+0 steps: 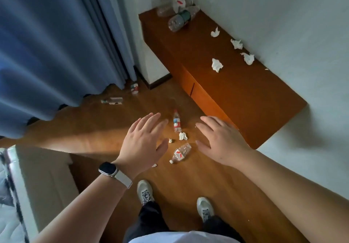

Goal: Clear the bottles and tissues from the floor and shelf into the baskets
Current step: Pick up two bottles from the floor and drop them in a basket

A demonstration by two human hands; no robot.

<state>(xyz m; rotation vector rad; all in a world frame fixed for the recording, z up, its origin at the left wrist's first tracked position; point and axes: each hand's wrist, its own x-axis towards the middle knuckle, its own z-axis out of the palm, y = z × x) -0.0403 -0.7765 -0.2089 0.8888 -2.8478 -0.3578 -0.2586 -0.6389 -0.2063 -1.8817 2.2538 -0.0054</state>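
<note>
Opening step, nothing lifted yet: left hand [144, 141] and right hand [221, 140] spread, each grip empty, flanking clear red-labelled plastic bottle [177, 122] and crumpled white tissue [182, 136] mid-frame on floor. Next: reach down, pinch.

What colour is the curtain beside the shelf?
The curtain is blue, seen in the head view.

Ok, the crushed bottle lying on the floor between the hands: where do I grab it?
Probably across the crumpled body of the crushed bottle, from above, fingers on its two long sides. It lies flat, cap toward the person's feet, with bare floor either side. The right hand is open and looks nearest.
</note>
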